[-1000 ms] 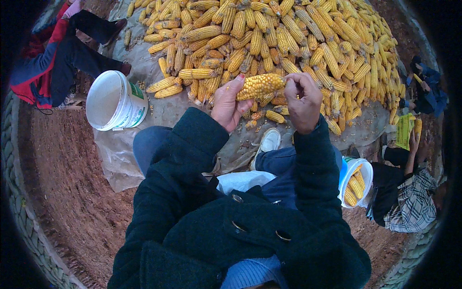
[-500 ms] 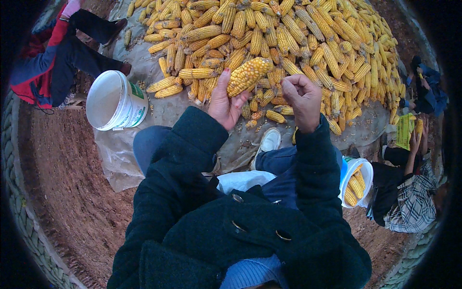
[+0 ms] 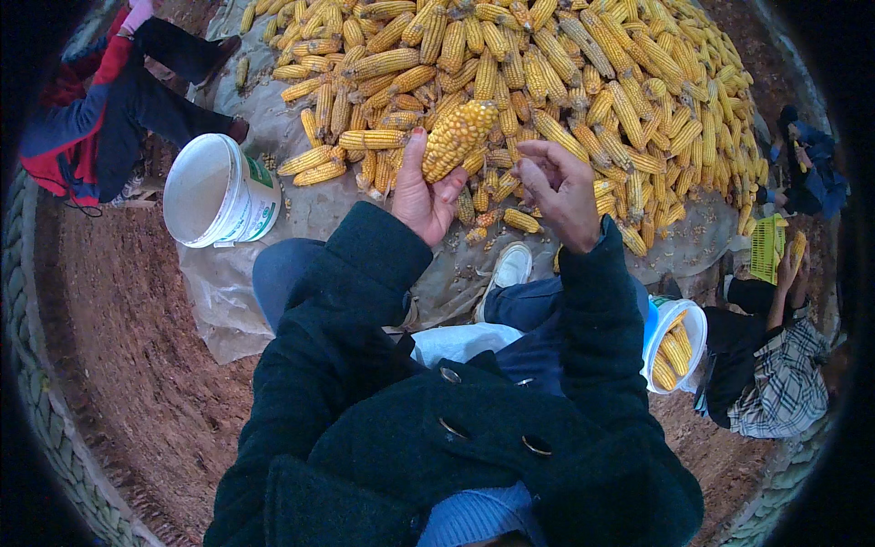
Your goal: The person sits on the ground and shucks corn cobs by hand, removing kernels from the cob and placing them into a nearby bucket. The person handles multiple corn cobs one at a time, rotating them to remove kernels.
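Note:
My left hand [image 3: 426, 196] is closed around the lower end of a yellow corn cob [image 3: 460, 141], thumb along its left side. The cob is held upright, leaning right, its large kernels facing me. Just right of it, my right hand [image 3: 561, 196] hangs with bent fingers loosely apart from the thumb; nothing shows between them, and it does not touch the cob. Behind both hands rises a big heap of corn cobs [image 3: 629, 109]. A few loose cobs, such as a short cob [image 3: 522, 221], lie near my shoe.
A white bucket [image 3: 199, 190] stands at left on the grey sheet [image 3: 219, 301]. Another white bucket [image 3: 698, 342] at right holds several cobs. A yellow-green crate [image 3: 766, 248] is farther right. Co-workers sit at left and right, one at right holding a cob [image 3: 798, 246].
The cob in my left hand has shifted slightly left and tipped more upright. My right hand has moved a little left and down, its fingers loosening from a tighter curl.

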The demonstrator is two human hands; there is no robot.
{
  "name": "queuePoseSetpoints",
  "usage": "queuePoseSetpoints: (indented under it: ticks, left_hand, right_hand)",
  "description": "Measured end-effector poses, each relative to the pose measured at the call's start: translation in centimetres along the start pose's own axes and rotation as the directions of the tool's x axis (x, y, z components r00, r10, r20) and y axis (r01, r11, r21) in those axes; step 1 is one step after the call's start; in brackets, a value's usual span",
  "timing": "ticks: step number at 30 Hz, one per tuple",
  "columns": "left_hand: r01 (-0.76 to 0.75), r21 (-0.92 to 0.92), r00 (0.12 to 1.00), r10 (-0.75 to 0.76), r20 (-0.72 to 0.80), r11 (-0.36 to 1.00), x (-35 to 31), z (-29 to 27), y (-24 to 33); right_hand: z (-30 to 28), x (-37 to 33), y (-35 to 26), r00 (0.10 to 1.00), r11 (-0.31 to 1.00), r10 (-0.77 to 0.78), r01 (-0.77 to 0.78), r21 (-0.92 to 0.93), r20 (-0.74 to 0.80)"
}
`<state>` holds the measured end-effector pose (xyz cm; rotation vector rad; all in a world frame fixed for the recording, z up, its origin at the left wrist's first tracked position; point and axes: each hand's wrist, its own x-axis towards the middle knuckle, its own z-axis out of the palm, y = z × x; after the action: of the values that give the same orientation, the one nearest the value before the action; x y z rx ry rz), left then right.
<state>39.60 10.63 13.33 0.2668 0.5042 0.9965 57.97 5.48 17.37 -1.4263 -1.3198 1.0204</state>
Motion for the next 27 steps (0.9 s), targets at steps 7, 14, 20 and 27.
queuePoseSetpoints:
  ticks: [7,14,20,27]
  left_hand:
    - [-0.015,0.017,0.999,0.016,-0.039,1.0,-0.2,0.3,0.1]
    - [-0.032,0.0,0.998,0.032,-0.059,0.999,-0.3,0.8,-0.1]
    - [0.003,-0.002,0.998,-0.003,-0.055,1.0,-0.2,0.3,-0.1]
    - [-0.022,0.093,0.998,0.027,-0.054,0.995,-0.4,0.5,-0.5]
  right_hand:
    - [0.3,0.6,0.3,0.907,0.863,-0.42,0.404,-0.304,0.014]
    - [1.0,0.4,0.7,0.988,0.967,-0.14,0.149,0.205,-0.058]
    - [0.3,0.1,-0.1,0.994,0.962,-0.072,0.092,0.259,-0.085]
    - [0.5,0.1,-0.3,0.978,0.957,-0.129,0.167,0.239,-0.167]
